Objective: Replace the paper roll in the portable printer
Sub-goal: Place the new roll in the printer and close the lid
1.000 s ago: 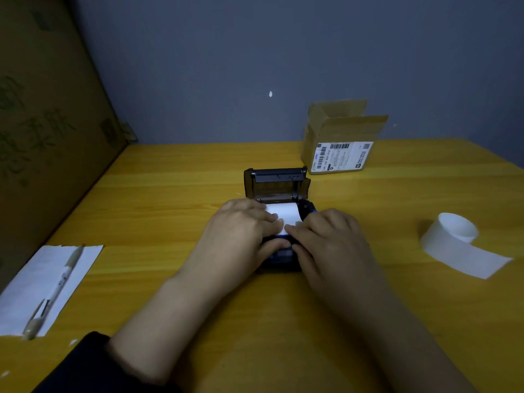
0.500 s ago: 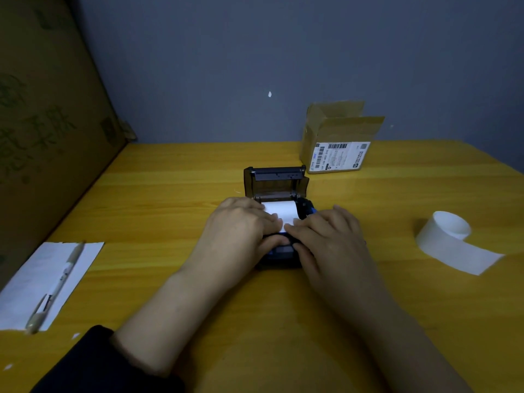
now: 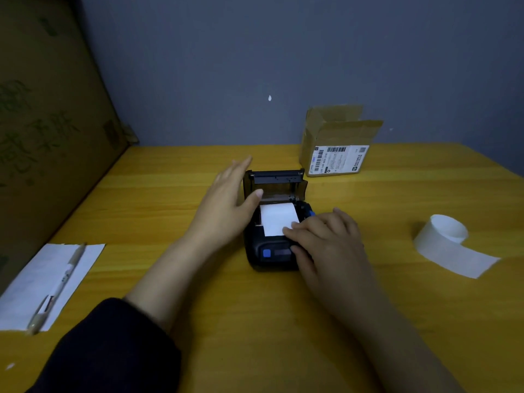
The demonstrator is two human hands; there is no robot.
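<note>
Left hand (image 3: 226,199) is off the paper (image 3: 276,218) now, fingers straight, up beside the open lid (image 3: 276,180). Printer (image 3: 269,256) sits mid table (image 3: 170,177); right hand (image 3: 326,239) presses the paper down, fingers relaxed. Loose roll (image 3: 445,236) well to the right, cardboard box (image 3: 334,143) behind.

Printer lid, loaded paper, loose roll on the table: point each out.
printer lid (image 3: 276,184), head view, inner face of the raised lid.
loaded paper (image 3: 276,219), head view, middle of the white sheet.
loose roll (image 3: 437,239), head view, outer wall of the coil.
</note>
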